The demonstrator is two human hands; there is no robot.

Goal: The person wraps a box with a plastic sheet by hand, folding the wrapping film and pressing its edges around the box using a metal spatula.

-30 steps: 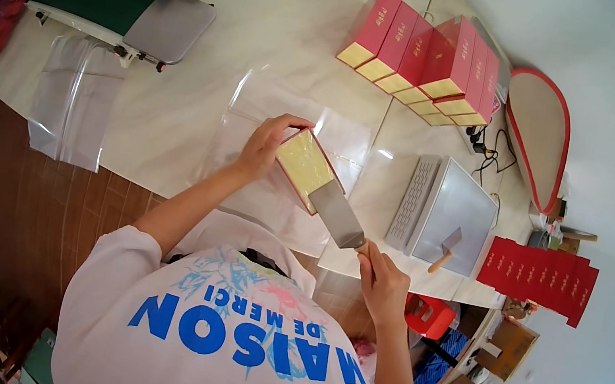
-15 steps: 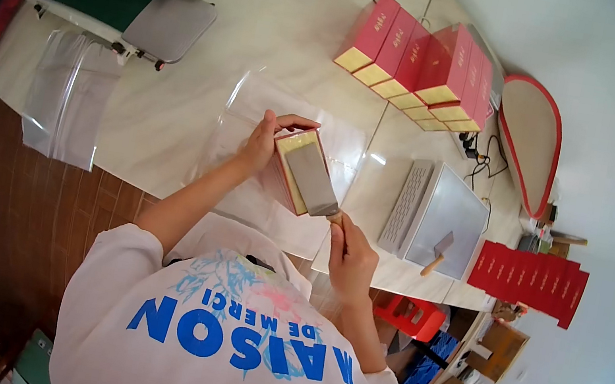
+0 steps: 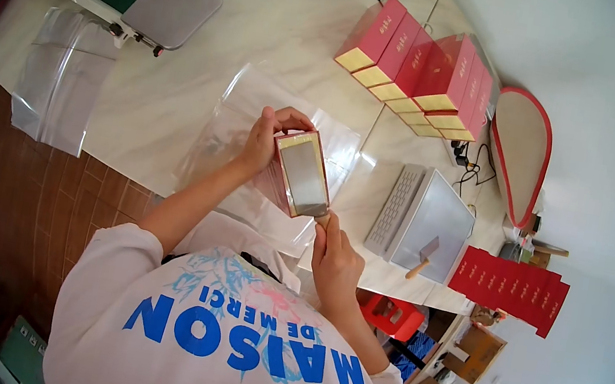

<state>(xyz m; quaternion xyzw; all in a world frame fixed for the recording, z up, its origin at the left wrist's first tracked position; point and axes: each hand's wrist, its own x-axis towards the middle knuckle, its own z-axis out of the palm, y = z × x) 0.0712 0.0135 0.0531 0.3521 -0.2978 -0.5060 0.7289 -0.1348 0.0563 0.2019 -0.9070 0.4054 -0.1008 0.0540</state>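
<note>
Head view: the right hand (image 3: pixel 336 265) grips the scraper (image 3: pixel 304 175) by its handle, just nearside of the red box (image 3: pixel 276 179).
The blade covers the box's pale end, lengthwise (contact pressure unclear); the left hand (image 3: pixel 260 143) clasps the box's far-left edge; stacked boxes (image 3: pixel 406 55) stand beyond it, rightward.

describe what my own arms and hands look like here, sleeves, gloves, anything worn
The left hand and right hand are bare: no gloves, no watch or bracelet visible. The pale shirt has loose, short sleeves without visible markings, leaving both forearms uncovered.
</note>
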